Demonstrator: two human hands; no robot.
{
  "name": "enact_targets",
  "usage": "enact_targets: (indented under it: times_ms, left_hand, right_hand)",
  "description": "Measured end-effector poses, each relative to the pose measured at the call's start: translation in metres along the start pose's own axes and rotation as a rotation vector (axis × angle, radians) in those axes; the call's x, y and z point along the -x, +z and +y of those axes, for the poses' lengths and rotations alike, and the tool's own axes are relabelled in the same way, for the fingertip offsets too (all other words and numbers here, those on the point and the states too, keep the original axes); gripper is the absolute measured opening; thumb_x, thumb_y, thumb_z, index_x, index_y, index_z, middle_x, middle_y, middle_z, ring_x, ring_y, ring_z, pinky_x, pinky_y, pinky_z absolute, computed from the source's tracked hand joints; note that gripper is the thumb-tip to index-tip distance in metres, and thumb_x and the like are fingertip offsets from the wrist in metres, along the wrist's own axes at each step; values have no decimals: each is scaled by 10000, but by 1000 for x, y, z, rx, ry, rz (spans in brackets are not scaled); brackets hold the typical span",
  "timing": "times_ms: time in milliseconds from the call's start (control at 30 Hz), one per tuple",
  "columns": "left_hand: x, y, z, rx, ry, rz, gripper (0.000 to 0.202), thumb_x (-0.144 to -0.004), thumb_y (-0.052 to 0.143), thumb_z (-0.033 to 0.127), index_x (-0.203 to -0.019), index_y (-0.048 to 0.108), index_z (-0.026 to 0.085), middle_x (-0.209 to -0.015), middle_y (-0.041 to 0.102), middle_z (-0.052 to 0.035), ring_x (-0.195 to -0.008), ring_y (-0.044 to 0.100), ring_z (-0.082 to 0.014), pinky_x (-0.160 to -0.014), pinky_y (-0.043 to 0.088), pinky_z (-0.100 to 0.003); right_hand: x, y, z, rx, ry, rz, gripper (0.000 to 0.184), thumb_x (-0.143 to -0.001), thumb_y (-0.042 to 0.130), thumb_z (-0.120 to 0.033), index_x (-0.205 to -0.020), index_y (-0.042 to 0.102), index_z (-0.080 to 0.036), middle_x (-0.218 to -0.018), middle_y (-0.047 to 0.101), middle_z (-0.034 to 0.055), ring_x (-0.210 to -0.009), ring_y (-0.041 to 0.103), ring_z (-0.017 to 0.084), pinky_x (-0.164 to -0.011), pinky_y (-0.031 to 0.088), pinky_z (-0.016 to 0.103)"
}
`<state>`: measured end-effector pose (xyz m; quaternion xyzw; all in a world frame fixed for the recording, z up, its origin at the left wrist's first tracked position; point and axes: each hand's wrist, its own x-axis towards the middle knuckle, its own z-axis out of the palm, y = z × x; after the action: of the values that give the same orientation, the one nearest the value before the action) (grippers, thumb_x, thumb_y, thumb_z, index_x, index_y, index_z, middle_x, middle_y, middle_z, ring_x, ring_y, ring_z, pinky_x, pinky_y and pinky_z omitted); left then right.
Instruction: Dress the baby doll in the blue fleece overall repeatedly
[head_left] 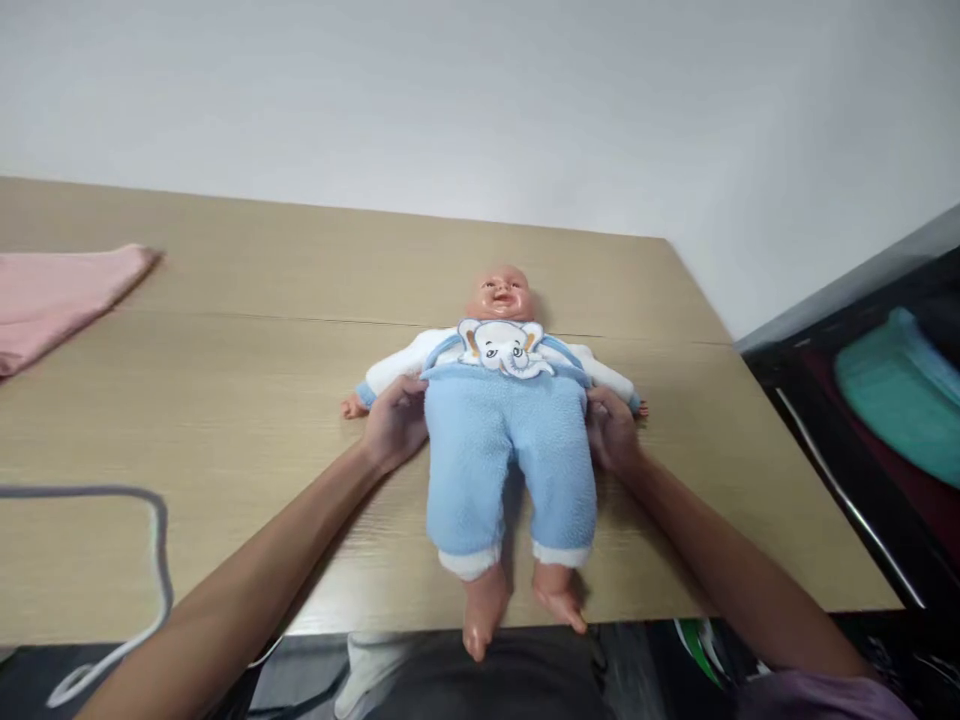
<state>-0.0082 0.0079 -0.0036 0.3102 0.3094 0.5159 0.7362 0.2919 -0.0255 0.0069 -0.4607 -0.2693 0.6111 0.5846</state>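
A baby doll [504, 292] lies on its back on the wooden table, head away from me and bare feet at the near edge. It wears a white long-sleeved top [400, 366] with blue cuffs and light blue fleece overalls [480, 450] with a white elephant patch [510, 347] on the chest. My left hand [397, 422] is closed on the side of the overalls near the waist. On the opposite side, my right hand [611, 428] grips the overalls at about the same height. Fabric partly hides the fingertips of both hands.
Pink cloth [67, 298] lies at the table's [262, 390] far left. A grey-white cable [161, 550] loops over the near left edge. Beyond the right edge are a dark container and a teal item [900, 395]. A pale wall [450, 110] stands behind the table.
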Motion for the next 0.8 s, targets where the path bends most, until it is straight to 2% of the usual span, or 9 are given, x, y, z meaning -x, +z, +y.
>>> enact_targets:
  times_ms: [100,167,233,367,467,533,667,800]
  left_hand:
    - [-3,1,3,2,-21,-9,170,-784,735,313,-929,739,223,-879,785,-38,-1019,762,-343,-972,620,-474]
    - [-6,4,4,-29,11,-13,251,-812,765,361,-1021,752,223,-990,807,-54,-1099,751,-357,-984,609,-464]
    - [-8,5,3,-80,78,-1,312,-837,819,409,-1077,751,223,-1069,805,-57,-1108,738,-329,-970,594,-417]
    - [-11,5,-2,-169,171,32,401,-841,916,493,-1071,750,209,-1080,772,-49,-1010,697,-245,-888,554,-324]
    - [-12,4,-5,-191,229,51,394,-864,930,512,-1026,734,211,-1009,735,-32,-926,662,-205,-858,531,-302]
    - [-14,3,-6,-193,274,62,375,-896,912,521,-995,715,219,-978,710,-22,-884,642,-190,-841,521,-294]
    - [-21,3,-8,-191,282,81,392,-903,897,561,-987,710,227,-970,689,-17,-873,620,-191,-818,514,-290]
    - [-24,1,-11,-308,296,144,447,-886,895,628,-954,720,222,-921,662,-6,-860,589,-190,-817,504,-290]
  right_hand:
    - [-5,-2,0,11,-73,-81,207,-660,762,-388,-837,683,-316,-848,773,44,-1009,737,346,-818,629,475]
    - [-7,-3,0,47,-127,-146,181,-718,750,-410,-859,685,-317,-939,798,61,-1107,737,361,-894,630,494]
    - [-10,-4,2,91,-169,-198,184,-784,739,-443,-900,683,-311,-997,795,64,-1131,726,351,-931,621,486]
    - [-11,-10,8,260,-259,-194,259,-890,777,-514,-950,660,-292,-967,714,25,-1004,672,273,-941,580,408]
    - [-12,-13,10,454,-439,-137,287,-977,772,-531,-946,625,-287,-944,620,-9,-917,586,209,-916,521,338]
    - [-15,-14,10,484,-515,-106,289,-1001,755,-540,-975,605,-295,-913,569,-21,-857,543,194,-842,492,319]
    - [-33,-11,10,527,-448,-104,337,-992,728,-606,-1070,584,-311,-801,514,-49,-707,473,184,-664,417,306]
    - [-48,-10,17,657,-445,-104,400,-948,734,-654,-1024,599,-285,-854,591,-26,-772,548,200,-728,475,331]
